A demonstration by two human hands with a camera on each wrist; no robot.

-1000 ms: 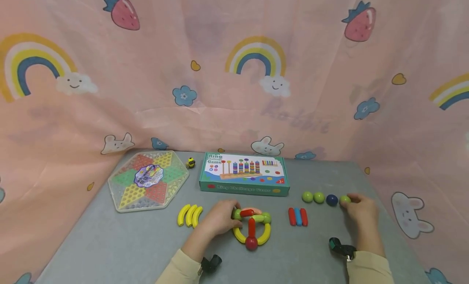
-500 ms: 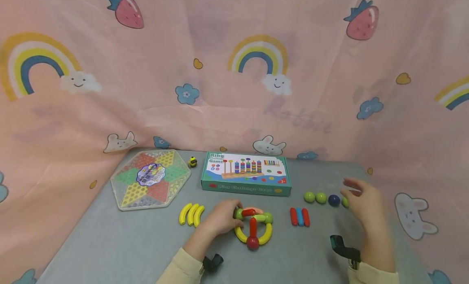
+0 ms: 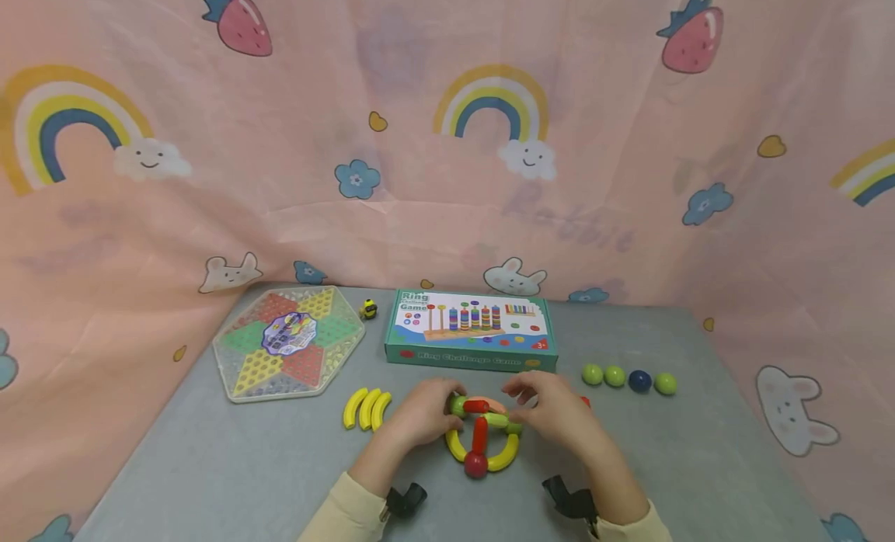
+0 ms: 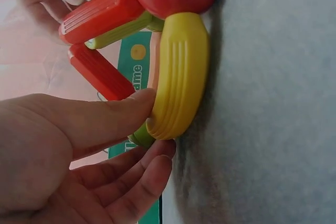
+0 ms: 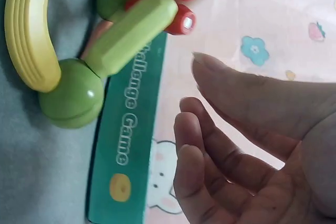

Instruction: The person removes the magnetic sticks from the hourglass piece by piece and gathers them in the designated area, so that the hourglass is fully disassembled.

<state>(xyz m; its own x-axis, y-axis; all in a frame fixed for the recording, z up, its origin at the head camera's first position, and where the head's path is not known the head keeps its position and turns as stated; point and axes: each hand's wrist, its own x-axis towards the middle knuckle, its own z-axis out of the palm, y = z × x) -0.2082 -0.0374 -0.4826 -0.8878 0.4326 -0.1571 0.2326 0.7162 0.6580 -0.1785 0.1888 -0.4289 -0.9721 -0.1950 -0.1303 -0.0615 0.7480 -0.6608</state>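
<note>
A toy frame of balls and magnetic-looking sticks stands on the table, with a red ball (image 3: 476,464) at its near corner. Yellow curved sticks (image 4: 181,77) run out from that ball, and red sticks (image 4: 102,13) and a light green stick (image 5: 131,35) lean inward above them. My left hand (image 3: 423,412) grips the frame's left corner, its thumb on the yellow curved stick and fingers by the green ball beneath. At the right corner, my right hand (image 3: 555,412) hovers beside another green ball (image 5: 72,94), thumb and fingers apart, holding nothing.
Three yellow curved sticks (image 3: 367,409) lie to the left. A row of green balls (image 3: 592,374) and one dark blue ball (image 3: 639,381) sits at right. Behind are a green game box (image 3: 470,359), a hexagonal game board (image 3: 301,367) and a small bee figure (image 3: 367,309).
My right hand has left the rightmost green ball in the row and moved left to the frame's right side. My left hand stays at the left corner.
</note>
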